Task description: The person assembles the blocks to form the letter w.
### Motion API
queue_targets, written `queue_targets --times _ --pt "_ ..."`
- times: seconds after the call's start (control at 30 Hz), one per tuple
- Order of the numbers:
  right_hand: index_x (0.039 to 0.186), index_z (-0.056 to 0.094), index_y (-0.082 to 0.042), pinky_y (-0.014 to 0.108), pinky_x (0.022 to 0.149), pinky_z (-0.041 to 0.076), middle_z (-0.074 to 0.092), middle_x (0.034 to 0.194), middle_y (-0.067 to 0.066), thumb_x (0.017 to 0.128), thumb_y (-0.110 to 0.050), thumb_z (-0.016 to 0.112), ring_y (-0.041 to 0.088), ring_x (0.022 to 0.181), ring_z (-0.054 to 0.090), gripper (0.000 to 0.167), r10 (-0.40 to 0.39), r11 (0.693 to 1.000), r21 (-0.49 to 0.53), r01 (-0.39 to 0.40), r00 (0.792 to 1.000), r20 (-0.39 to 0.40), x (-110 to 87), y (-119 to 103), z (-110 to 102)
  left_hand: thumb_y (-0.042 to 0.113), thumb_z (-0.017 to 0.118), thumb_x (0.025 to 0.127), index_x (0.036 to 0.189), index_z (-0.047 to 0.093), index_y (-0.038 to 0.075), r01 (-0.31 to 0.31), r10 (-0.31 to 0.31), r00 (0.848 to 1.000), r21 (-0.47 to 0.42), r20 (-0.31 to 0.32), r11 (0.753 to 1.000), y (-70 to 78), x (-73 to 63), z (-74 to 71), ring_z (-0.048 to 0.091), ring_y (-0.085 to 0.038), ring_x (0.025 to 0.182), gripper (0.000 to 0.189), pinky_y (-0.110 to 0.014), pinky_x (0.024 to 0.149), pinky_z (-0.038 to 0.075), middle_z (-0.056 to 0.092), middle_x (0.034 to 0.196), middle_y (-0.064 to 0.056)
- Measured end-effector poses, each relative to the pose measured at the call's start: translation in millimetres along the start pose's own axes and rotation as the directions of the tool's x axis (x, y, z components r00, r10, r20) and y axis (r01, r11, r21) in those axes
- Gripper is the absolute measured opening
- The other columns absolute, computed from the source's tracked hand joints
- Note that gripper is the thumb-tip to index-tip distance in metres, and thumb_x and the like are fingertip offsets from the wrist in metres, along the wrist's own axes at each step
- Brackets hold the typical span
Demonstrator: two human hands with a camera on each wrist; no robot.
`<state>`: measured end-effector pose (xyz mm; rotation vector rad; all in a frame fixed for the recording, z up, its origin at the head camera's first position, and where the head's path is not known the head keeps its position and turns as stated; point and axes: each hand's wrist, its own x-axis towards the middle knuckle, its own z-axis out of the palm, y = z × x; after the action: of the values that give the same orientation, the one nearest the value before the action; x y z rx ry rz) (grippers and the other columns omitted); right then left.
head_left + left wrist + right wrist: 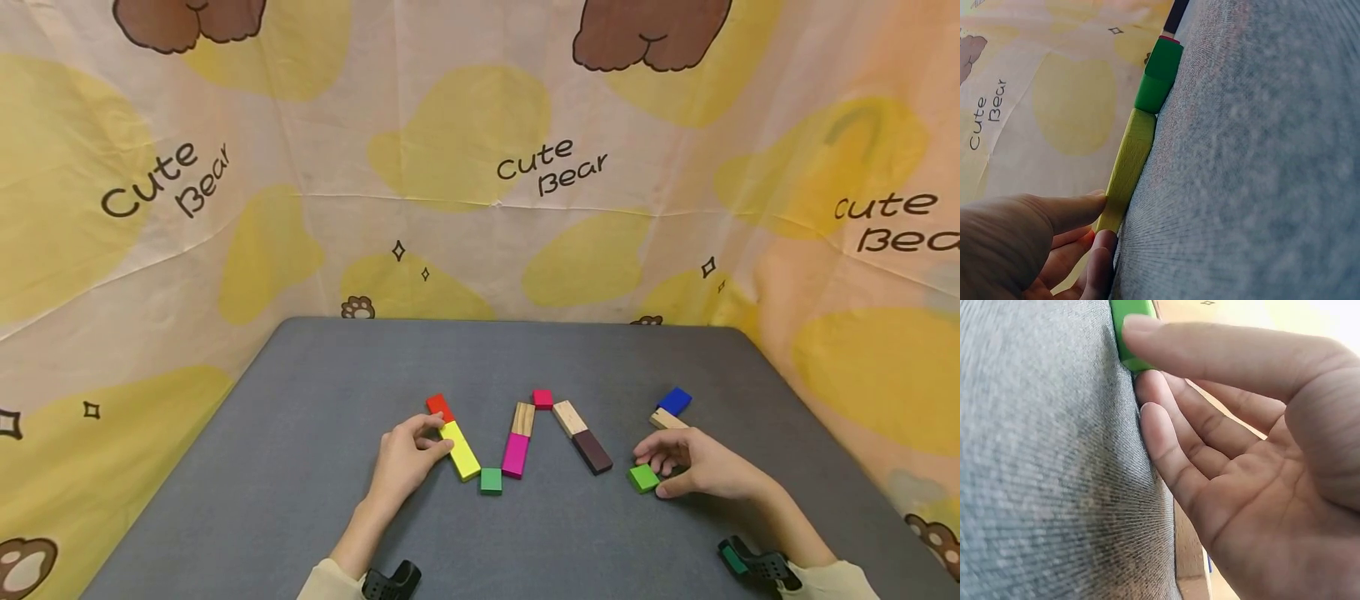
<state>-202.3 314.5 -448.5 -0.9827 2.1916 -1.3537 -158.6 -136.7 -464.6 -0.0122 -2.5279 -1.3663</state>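
Observation:
In the head view, my left hand (pixel 405 454) rests its thumb and index finger against the left edge of a yellow block (pixel 462 454). A red block (pixel 439 406) continues from the yellow one's far end. The left wrist view shows the thumb on the yellow block (pixel 1127 162), with a darker green block (pixel 1159 75) beyond it. On the right, my right hand (pixel 701 467) pinches a light green block (pixel 642 478) between thumb and fingers, low on the table. The right wrist view has the thumb over that green block (pixel 1132 309).
A zigzag of blocks runs rightward on the grey table (pixel 300 500): green (pixel 491 481), magenta (pixel 515 456), wood (pixel 523 418), pink-red (pixel 542 399), pale wood (pixel 569 418) and dark brown (pixel 592 452). Behind the right hand lie a blue block (pixel 675 401) and a wooden one (pixel 667 419).

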Motion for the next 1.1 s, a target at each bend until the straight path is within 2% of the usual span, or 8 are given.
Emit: queue_targets --times 0.67,0.93,1.1 --pt "0.118 0.061 0.007 0.031 0.077 0.053 0.066 0.107 0.018 0.081 -0.001 0.079 0.027 0.086 0.063 0.042 -0.025 1.0 -0.006 0.025 1.0 0.007 2.2 0.9 3.0 0.012 0.083 0.08 0.107 0.073 0.009 0.005 -0.005 1.0 -0.008 -0.004 1.0 -2.1 -2.1 0.7 0.068 -0.009 0.073 0.029 -0.037 0.073 0.054 0.072 0.107 -0.007" --pt "0.116 0.063 0.004 0.031 0.075 0.054 0.066 0.104 0.016 0.081 -0.003 0.08 0.027 0.084 0.063 0.04 -0.007 1.0 -0.03 0.005 0.999 -0.041 3.9 -0.3 7.0 0.013 0.083 0.08 0.107 0.073 0.009 0.004 -0.004 1.0 -0.004 0.0 1.0 -1.0 -1.4 0.8 0.068 -0.009 0.074 0.029 -0.037 0.072 0.054 0.071 0.108 -0.008" --pt "0.114 0.063 0.006 0.03 0.073 0.054 0.066 0.1 0.016 0.08 -0.003 0.081 0.028 0.083 0.062 0.04 -0.022 0.999 -0.036 0.019 0.998 -0.058 6.4 -0.8 8.6 0.013 0.083 0.08 0.108 0.073 0.009 0.004 -0.004 1.0 -0.006 0.0 1.0 -0.8 -1.3 1.0 0.068 -0.009 0.073 0.029 -0.038 0.073 0.054 0.071 0.108 -0.008"
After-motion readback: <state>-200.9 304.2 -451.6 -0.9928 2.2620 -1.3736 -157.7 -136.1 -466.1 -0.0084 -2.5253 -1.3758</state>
